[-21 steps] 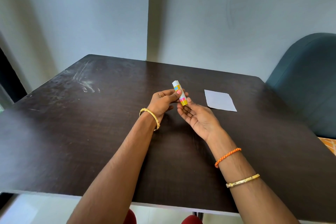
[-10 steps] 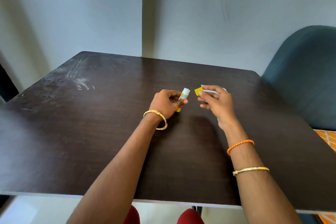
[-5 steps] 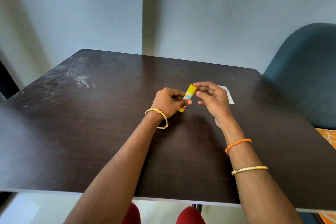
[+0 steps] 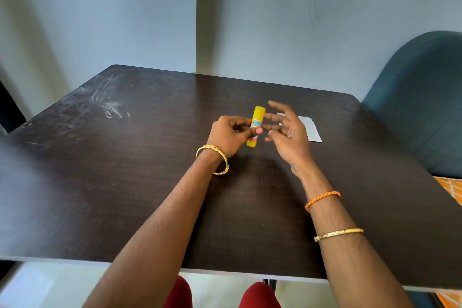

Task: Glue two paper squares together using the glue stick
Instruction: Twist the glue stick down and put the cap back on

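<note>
Left hand grips the glue stick around its middle, fingers and thumb curled round the tube, thumb nail on the label. Stick stands near upright, tilted slightly, yellow cap on top, yellow base below, held just above the table; can't tell if the base touches the tabletop.

Right hand is just beside the stick on its right, fingers spread and loose, palm turned toward the stick, holding nothing. Its fingertips are close to the cap; touching or not, can't tell.

Paper, white, lies flat on the table behind the right hand, partly hidden by it. Looks like one square; whether a second sheet sits under or on it, can't tell. Paper is apart from the stick, right hand between them.

Gold bangle on the left wrist. Orange cord and a gold bracelet on the right forearm.

Table is dark wood grain with pale scuffs at the far left. Teal chair at the right edge of the table. Pale wall behind. Red-clad knees show below the near table edge.
</note>
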